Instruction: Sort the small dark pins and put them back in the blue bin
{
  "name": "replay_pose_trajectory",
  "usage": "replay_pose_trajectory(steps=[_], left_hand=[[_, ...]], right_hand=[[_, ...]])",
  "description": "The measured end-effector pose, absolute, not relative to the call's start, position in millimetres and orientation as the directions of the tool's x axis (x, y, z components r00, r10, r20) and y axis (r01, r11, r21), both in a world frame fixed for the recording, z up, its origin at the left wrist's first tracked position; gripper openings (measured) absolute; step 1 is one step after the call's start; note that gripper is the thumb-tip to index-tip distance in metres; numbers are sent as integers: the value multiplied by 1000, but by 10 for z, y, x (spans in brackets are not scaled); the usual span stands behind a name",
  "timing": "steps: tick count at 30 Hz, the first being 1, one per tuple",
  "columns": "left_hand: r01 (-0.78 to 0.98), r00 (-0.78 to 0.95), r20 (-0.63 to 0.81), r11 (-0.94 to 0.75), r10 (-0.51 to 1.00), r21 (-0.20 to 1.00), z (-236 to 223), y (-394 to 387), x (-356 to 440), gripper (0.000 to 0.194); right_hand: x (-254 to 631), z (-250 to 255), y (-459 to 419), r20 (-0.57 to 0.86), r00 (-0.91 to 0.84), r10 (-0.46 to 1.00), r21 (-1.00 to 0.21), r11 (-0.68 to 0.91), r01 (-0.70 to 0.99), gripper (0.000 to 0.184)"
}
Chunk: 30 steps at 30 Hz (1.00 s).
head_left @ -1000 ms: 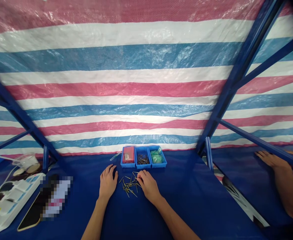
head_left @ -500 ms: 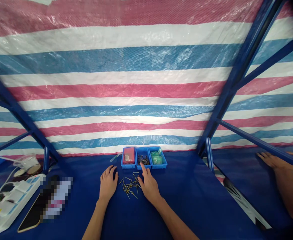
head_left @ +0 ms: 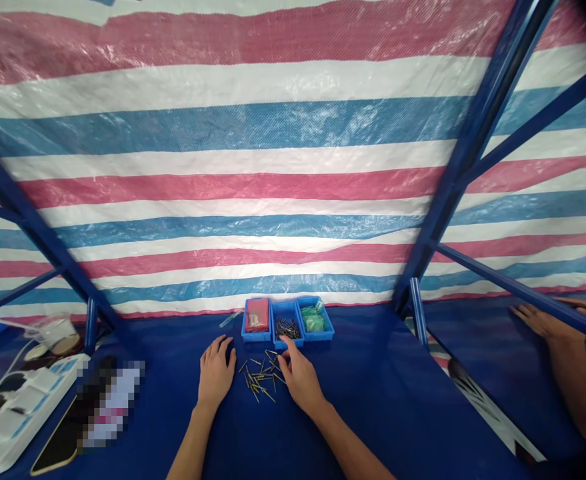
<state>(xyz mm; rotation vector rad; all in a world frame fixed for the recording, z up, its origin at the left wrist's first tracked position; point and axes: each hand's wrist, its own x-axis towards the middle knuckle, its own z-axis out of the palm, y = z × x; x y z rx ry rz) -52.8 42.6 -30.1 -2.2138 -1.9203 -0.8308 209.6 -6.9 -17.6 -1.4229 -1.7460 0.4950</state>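
My right hand (head_left: 300, 377) reaches to the middle small blue bin (head_left: 285, 308), its index finger hooked over the front wall. Inside that bin lie dark, thin metal pieces (head_left: 287, 329), too small to name surely. My left hand (head_left: 215, 372) rests flat on the blue tabletop, fingers stretched, holding nothing. Between my hands is a loose scatter of slim brass-coloured metal pieces (head_left: 257, 383), resembling small bits. To the left of the middle bin stands a blue bin with a red packet (head_left: 257, 315). The right-hand bin contains green plastic packets (head_left: 313, 319).
A power strip (head_left: 27, 407) with cables and a phone (head_left: 55, 433) lie at left. A small clear bag (head_left: 231, 319) is beside the bins. Blue metal frame bars (head_left: 453, 180) flank the striped sheet. At far right lies another person's arm (head_left: 567, 360).
The middle bin has slid slightly toward me, out of line with its neighbours, with my right hand drawing back on it. My left hand stays in place.
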Motion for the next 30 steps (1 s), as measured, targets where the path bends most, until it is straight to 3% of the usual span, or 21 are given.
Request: replay_pose_trajectory(steps=[10,18,30], left_hand=[[941,60,476,-209,877,267,-322,434,-536,34],[943,64,479,-210,875,257,-331,434,-537,35],[943,57,466,-201,883,266,-286,417,-515,35]], right_hand=[[2060,-98,-124,344,-178,922,-613,365,701,40],[2047,-91,-126,337,-228,914,-581,392,713,2],[2072,-56,-133,375,-141,916,-716,382,585,15]])
